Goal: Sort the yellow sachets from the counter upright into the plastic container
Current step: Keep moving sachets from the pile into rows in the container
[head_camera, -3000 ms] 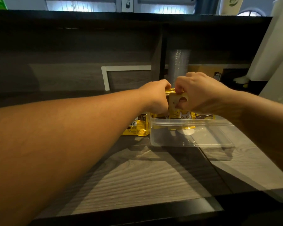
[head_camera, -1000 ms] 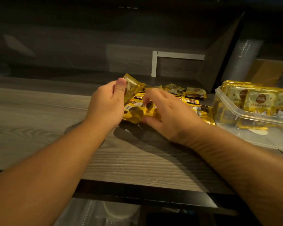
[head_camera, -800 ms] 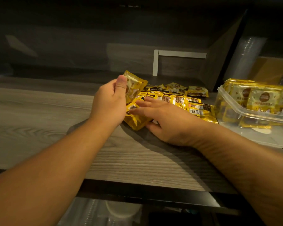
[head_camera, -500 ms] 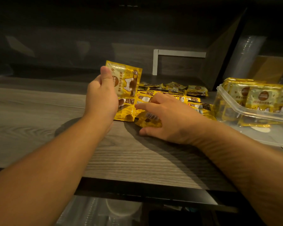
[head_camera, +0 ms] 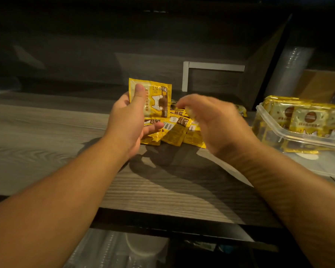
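Since half a second ago the right hand (head_camera: 211,120) has lifted off the sachet pile (head_camera: 174,130), blurred, grip unclear. Left hand (head_camera: 130,120) pinches one yellow sachet (head_camera: 155,99) upright above the worktop (head_camera: 46,136); cat picture, text unreadable. Plastic container (head_camera: 298,140) sits right, sachets standing inside.

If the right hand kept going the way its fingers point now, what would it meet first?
Probably the upright sachet that the left hand holds: the right hand reaches leftward over the pile. It is motion-blurred and depth is unclear, so it might pass in front.
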`<state>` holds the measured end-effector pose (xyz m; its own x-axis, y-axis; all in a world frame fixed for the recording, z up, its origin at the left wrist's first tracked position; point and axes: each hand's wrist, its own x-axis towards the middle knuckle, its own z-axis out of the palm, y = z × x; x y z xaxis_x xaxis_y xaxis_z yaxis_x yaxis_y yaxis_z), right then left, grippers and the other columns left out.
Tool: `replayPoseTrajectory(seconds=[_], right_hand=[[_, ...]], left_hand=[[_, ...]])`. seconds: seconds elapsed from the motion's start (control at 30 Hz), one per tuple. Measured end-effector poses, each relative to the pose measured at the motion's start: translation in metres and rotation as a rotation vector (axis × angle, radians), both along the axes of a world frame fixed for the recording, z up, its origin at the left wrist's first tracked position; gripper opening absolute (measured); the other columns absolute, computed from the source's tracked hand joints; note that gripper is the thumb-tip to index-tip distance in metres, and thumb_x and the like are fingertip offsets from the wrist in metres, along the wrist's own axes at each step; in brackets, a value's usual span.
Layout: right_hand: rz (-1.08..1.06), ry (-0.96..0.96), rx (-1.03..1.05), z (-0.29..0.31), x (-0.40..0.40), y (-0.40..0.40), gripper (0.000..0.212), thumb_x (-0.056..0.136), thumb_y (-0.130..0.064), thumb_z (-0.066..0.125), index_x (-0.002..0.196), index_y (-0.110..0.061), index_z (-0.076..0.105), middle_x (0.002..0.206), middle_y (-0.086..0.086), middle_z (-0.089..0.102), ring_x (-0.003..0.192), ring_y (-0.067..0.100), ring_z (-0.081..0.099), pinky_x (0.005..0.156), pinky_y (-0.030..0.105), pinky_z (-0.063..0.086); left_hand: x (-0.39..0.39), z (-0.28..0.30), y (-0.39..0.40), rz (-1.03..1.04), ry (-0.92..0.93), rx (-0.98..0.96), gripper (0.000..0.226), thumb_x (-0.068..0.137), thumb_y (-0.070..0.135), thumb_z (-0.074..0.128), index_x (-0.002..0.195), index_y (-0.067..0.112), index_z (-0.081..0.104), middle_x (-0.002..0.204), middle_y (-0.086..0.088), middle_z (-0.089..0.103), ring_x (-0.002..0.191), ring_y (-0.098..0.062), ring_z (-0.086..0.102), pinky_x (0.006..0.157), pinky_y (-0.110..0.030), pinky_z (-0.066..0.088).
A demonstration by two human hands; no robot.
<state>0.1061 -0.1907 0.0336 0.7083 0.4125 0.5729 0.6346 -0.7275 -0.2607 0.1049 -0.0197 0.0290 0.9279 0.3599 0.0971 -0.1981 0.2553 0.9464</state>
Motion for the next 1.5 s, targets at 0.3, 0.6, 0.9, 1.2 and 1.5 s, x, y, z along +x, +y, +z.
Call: replayPoseTrajectory(seconds=[0.3,0.6,0.9,1.2,1.5], right_hand=[[-0.040,0.230,0.912,0.009,0.006,-0.019,0.031,0.094,-0.006,0.044,0.089,-0.022,0.070,0.090,-0.006,0.065,0.086,0.009,0.063,0.073,0.029,0.057],[-0.032,0.176,0.887,0.046,-0.012,-0.053,0.067,0.085,-0.001,0.070,0.138,-0.031,0.043,0.095,-0.017,0.061,0.083,-0.003,0.065,0.071,0.016,0.056],[-0.175,0.163,0.810,0.087,-0.027,-0.167,0.029,0.087,-0.003,0.067,0.098,-0.030,0.065,0.095,-0.005,0.068,0.083,0.008,0.066,0.051,0.014,0.052],[-0.360,0.066,0.829,0.079,-0.033,-0.241,0.023,0.090,-0.009,0.066,0.094,-0.031,0.063,0.088,-0.007,0.064,0.081,0.011,0.065,0.056,0.021,0.051],[-0.302,0.035,0.982,0.074,-0.038,-0.262,0.023,0.089,-0.001,0.055,0.091,-0.022,0.063,0.088,0.001,0.063,0.083,0.018,0.068,0.056,0.024,0.056]], left_hand=[[-0.001,-0.008,-0.010,-0.089,-0.055,0.178,0.012,0.101,0.019,0.055,0.104,0.027,0.063,0.108,0.001,0.071,0.093,-0.019,0.073,0.074,-0.040,0.062],[-0.009,0.020,-0.040,-0.021,-0.129,0.387,0.017,0.101,0.019,0.056,0.093,0.033,0.061,0.094,0.009,0.070,0.087,-0.013,0.072,0.063,-0.028,0.061],[-0.001,0.067,-0.125,-0.168,-0.316,0.596,0.017,0.096,0.013,0.063,0.108,0.024,0.059,0.103,0.002,0.067,0.087,-0.014,0.071,0.062,-0.027,0.060],[0.023,0.072,-0.220,-0.315,-0.348,1.113,0.026,0.087,0.023,0.075,0.112,0.026,0.067,0.100,0.007,0.066,0.096,-0.012,0.063,0.079,-0.030,0.056],[0.040,0.059,-0.270,-0.315,-0.495,1.666,0.034,0.087,0.024,0.075,0.120,0.023,0.063,0.109,0.000,0.063,0.099,-0.020,0.061,0.081,-0.032,0.053]])
